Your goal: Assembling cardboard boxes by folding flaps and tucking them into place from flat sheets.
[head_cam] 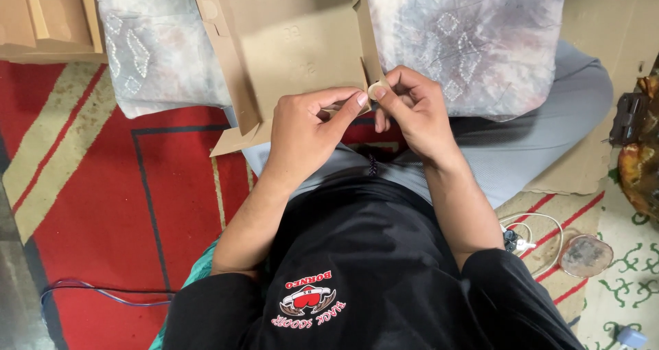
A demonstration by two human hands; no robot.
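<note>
On the lap of the seated person lies a brown cardboard box [288, 48]; at its near corner the left hand [305, 127] and right hand [412, 109] pinch a small tab [376, 89] (folding step, needs firm tucking).

Left hand [302, 130] and right hand [415, 113] close together, fingers [353, 103] pinched, forearms angled inward

Floor, as I read it from the head view: red carpet [103, 185] with tan diagonal bands and a dark line border, filling 7 to 9 o'clock. Flat cardboard stack [48, 20] at 10 o'clock. Cardboard sheet [583, 164] at 3 o'clock. White cable [542, 230] beside a round lid [585, 255] at 4 o'clock. Thin blue wire [103, 294] at 8 o'clock. Light even, soft.
</note>
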